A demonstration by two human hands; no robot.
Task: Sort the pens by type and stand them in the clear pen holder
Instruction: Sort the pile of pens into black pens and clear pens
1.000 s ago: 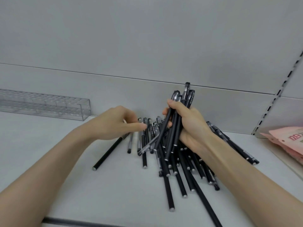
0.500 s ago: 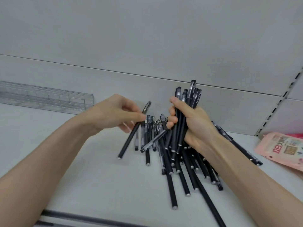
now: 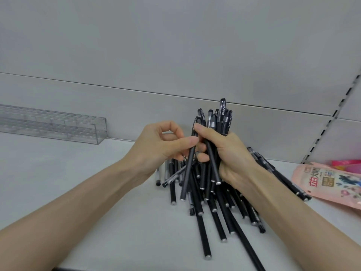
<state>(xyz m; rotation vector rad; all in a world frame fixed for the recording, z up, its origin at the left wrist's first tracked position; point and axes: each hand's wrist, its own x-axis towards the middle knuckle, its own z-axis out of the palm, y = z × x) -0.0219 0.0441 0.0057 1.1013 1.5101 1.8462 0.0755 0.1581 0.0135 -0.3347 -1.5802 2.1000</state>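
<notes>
Pens, loose pile (image 3: 214, 210): mostly black barrels with silver-tipped ends, a few clear-bodied ones on its 9 o'clock edge. They lie crossed on the shelf (image 3: 88, 202) at frame centre and fan out toward 6 o'clock.
Pen bundle (image 3: 221, 118): black capped pens with white "TEST" print on the clips. Held near upright, caps at 12 o'clock, above the pile.
Right hand (image 3: 232, 153): fingers (image 3: 203, 132) curled tight round the bundle.
Single pen (image 3: 187, 173): black, slightly tilted, cap up, against the bundle's 9 o'clock side.
Left hand (image 3: 160, 145): thumb and fingers (image 3: 183, 142) pinching the single pen on its upper barrel.
Clear pen holder (image 3: 58, 126): long gridded block at 10 o'clock of the pile, well apart, backed against the rear panel.
Pink packet (image 3: 328, 184): flat on the shelf at 3 o'clock, just beside the pile's outermost pens.
</notes>
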